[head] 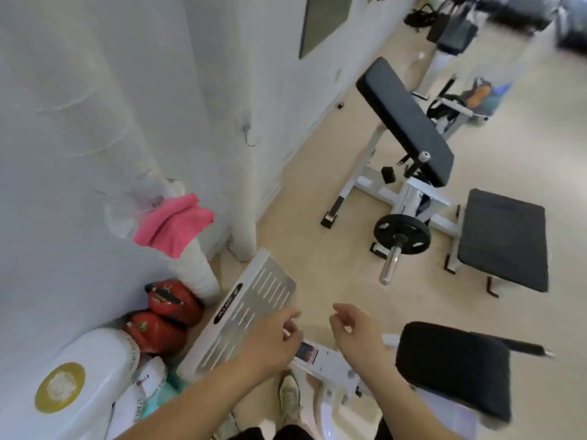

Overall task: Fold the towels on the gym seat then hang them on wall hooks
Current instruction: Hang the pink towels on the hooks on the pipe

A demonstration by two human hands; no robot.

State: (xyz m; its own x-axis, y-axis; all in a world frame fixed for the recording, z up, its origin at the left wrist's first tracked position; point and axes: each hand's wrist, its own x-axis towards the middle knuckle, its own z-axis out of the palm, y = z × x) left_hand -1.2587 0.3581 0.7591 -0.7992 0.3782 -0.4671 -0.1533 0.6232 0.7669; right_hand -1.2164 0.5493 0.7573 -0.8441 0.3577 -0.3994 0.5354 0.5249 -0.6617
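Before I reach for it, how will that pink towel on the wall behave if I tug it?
Probably floppy: the pink towel sags in soft folds where it hangs on the wall. Likely light, since it hangs bunched from one small spot. It may slip off with a tug, but how it is caught there is blurred.

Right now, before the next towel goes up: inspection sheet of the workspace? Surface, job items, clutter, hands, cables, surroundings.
Surface: black gym seat at lower right; no towel seen on its visible part.
Job's things: pink towel hanging on the wall; bare wall hook farther along.
Clutter: two red weights and a white container against the wall.
Grippers: left hand and right hand loosely curled, holding nothing.
Cables: nothing seen.
Surroundings: padded bench with a weight plate on the beige floor; far end blurred.
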